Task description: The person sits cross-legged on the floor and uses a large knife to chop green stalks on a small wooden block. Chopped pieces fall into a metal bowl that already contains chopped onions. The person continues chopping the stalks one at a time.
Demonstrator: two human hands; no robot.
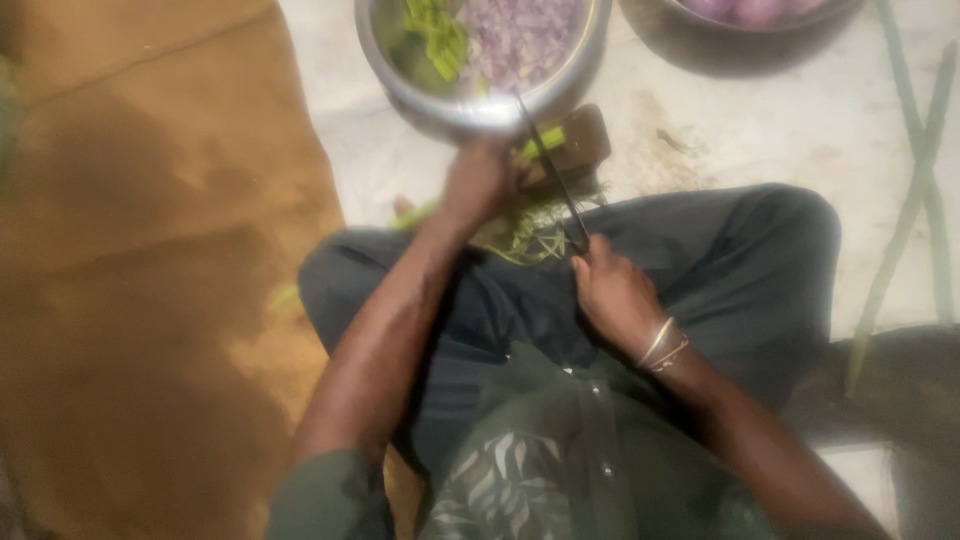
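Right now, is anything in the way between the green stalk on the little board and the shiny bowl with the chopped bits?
Nothing visible is. The green stalk lies on the dark board, right below the steel bowl. The left hand holds the stalk. The knife, gripped by the right hand, slants across it, tip near the bowl's rim.

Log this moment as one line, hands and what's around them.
left hand: holding green stalk on small block | right hand: gripping knife | steel bowl: chopped greens, onion
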